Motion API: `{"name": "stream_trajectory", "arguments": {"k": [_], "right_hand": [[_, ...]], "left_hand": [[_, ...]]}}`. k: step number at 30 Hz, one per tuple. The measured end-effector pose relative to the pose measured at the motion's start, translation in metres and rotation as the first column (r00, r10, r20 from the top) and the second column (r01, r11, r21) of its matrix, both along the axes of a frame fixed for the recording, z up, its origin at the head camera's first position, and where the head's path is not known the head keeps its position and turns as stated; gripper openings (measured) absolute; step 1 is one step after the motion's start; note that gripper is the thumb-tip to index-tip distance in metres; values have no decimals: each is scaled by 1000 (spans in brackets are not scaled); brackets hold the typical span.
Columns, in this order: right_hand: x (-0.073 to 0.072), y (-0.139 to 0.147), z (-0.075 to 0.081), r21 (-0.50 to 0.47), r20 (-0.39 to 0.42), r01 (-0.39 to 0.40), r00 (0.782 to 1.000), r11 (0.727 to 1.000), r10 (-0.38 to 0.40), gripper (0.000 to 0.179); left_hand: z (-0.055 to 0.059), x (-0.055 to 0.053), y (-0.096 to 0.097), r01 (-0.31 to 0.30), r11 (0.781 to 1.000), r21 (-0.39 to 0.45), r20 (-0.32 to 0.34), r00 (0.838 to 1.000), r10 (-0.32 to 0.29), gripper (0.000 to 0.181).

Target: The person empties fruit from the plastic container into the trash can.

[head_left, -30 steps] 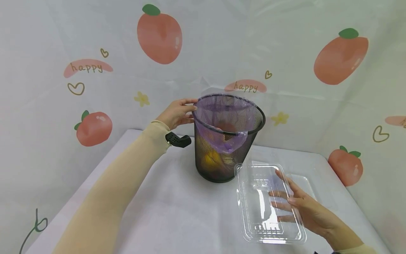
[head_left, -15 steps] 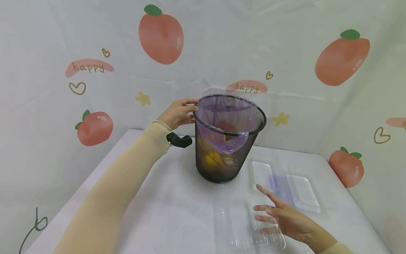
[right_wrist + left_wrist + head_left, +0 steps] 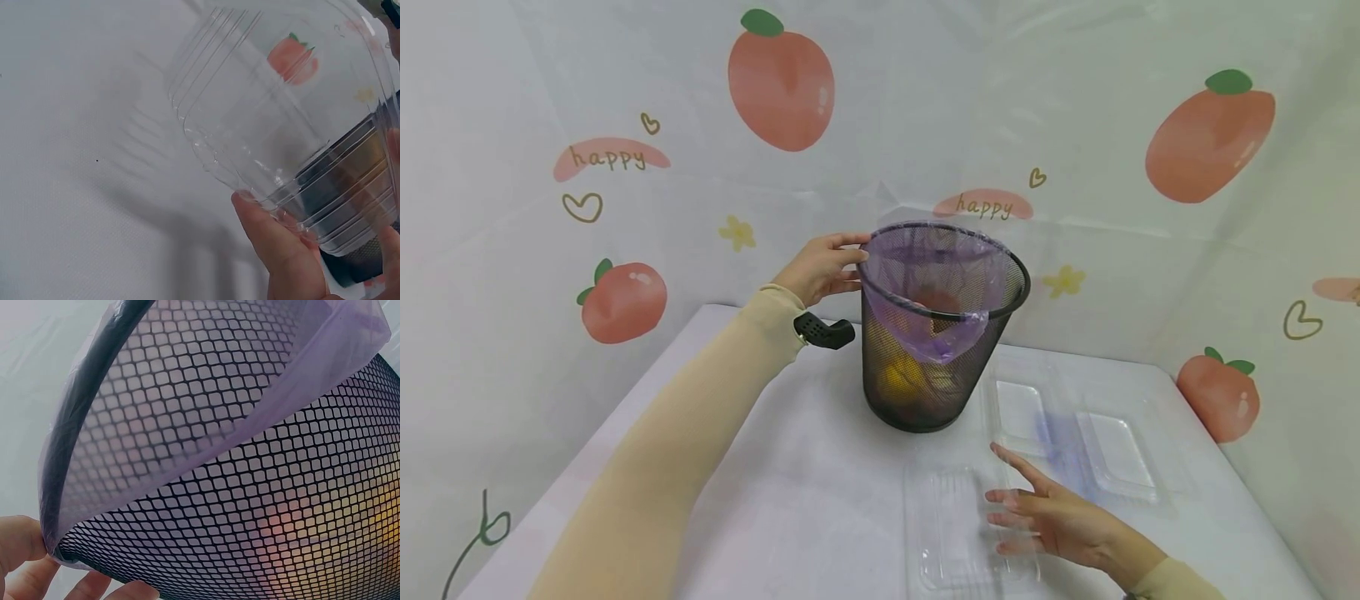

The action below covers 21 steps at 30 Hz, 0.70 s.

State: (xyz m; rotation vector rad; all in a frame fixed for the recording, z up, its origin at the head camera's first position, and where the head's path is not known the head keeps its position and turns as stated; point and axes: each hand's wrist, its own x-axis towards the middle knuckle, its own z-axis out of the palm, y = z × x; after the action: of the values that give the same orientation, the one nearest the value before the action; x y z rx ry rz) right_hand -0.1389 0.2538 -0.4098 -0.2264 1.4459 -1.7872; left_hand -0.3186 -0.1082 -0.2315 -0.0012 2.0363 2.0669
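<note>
A black mesh wastebasket (image 3: 988, 350) stands mid-table, lined with a thin purple bag (image 3: 940, 346) folded over its rim. My left hand (image 3: 823, 271) grips the rim at the left side, thumb and fingers on either side of it in the left wrist view. Through the mesh show a yellow thing (image 3: 904, 379) and a reddish one. In front of the basket, a clear plastic container (image 3: 957, 533) is held at its right side by my right hand (image 3: 1060, 521). The right wrist view shows the thumb (image 3: 265, 234) against the wall of this container (image 3: 262, 125).
Right of the basket lie two more clear plastic containers, one nearer (image 3: 1021, 412) and one farther right (image 3: 1122, 457). A purple film (image 3: 1063, 437) shows between them. A printed fabric backdrop (image 3: 880, 108) rises behind and beside the white-covered table (image 3: 790, 500).
The container in my right hand has come down and to the left, turned away from facing the camera. My left hand has stayed on the basket rim.
</note>
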Motion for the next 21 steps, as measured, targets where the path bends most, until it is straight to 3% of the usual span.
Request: {"name": "stream_trajectory", "arguments": {"k": [10, 21], "right_hand": [[-2, 0, -7, -6, 15, 18, 1000, 1000, -18, 70], [-4, -1, -3, 17, 1, 12, 1000, 1000, -12, 74]], "left_hand": [[0, 0, 0, 6, 1000, 6, -3, 1000, -6, 43], [0, 0, 0, 10, 1000, 10, -8, 1000, -10, 43]]}}
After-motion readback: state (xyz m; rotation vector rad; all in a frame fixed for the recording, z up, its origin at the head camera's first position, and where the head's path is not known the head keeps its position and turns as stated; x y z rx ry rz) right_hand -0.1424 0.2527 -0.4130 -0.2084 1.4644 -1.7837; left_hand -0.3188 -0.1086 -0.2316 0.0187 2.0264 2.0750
